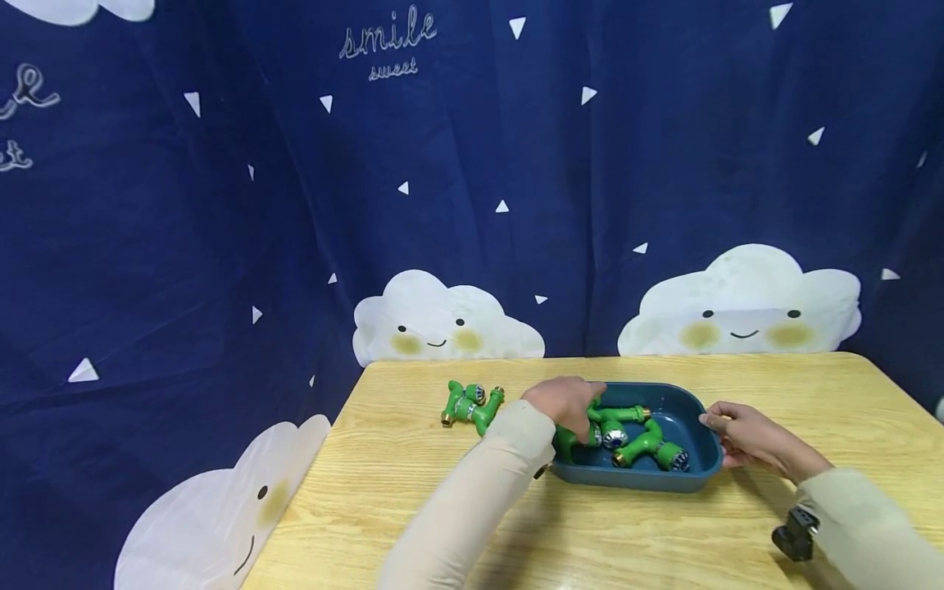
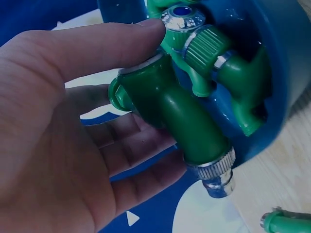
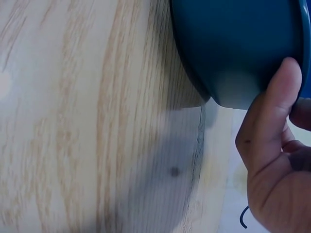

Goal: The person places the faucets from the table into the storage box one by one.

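A green faucet (image 2: 189, 121) with a ridged silver collar and nozzle is held between the thumb and fingers of my left hand (image 1: 564, 403), over the left end of a dark blue plastic basin (image 1: 627, 478). Inside the basin lie more green faucets, one of them (image 1: 651, 444) near the front wall with a chrome-capped knob. At the basin's right end, my right hand (image 1: 755, 438) pinches the rim, its thumb on top. In the right wrist view the fingers (image 3: 277, 102) show against the basin's outer end wall.
Two green faucets (image 1: 472, 407) lie close together on the wooden table (image 1: 413, 475), left of the basin. Behind the table hangs a dark blue curtain (image 1: 472, 164) with clouds and white triangles. A small black device (image 1: 796, 533) sits at the right wrist.
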Tool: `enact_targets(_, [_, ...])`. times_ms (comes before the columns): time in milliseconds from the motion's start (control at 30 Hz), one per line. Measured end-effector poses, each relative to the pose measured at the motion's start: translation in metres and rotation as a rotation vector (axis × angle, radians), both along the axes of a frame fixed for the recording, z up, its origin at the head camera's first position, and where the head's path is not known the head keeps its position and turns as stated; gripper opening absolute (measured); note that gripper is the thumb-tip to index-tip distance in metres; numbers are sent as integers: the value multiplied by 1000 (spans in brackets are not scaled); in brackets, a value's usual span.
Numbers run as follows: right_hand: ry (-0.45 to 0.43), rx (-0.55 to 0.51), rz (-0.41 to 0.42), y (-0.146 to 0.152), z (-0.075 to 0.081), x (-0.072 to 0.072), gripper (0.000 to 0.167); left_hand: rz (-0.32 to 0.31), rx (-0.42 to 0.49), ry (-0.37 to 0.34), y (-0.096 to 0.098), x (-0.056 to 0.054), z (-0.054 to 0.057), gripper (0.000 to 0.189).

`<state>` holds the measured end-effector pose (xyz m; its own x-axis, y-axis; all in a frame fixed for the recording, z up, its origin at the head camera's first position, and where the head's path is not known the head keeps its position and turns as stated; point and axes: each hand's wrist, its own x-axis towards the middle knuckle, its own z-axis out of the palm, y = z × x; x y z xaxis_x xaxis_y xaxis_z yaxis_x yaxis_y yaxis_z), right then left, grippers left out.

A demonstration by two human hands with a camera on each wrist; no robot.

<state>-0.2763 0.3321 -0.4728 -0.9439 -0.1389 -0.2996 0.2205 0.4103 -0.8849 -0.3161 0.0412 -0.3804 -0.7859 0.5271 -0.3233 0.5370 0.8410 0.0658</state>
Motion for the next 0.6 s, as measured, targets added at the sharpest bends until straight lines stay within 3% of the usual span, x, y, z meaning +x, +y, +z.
enact_targets(267, [1, -14, 0, -3, 0, -2, 24, -35, -61, 6, 13, 6, -4, 87])
enact_targets(467, [-12, -29, -12, -3, 1, 0, 23, -18, -98, -34, 22, 10, -12, 90])
enact_targets(600, [-13, -40, -4, -1, 2, 2, 23, -13, -108, -15, 26, 12, -16, 88])
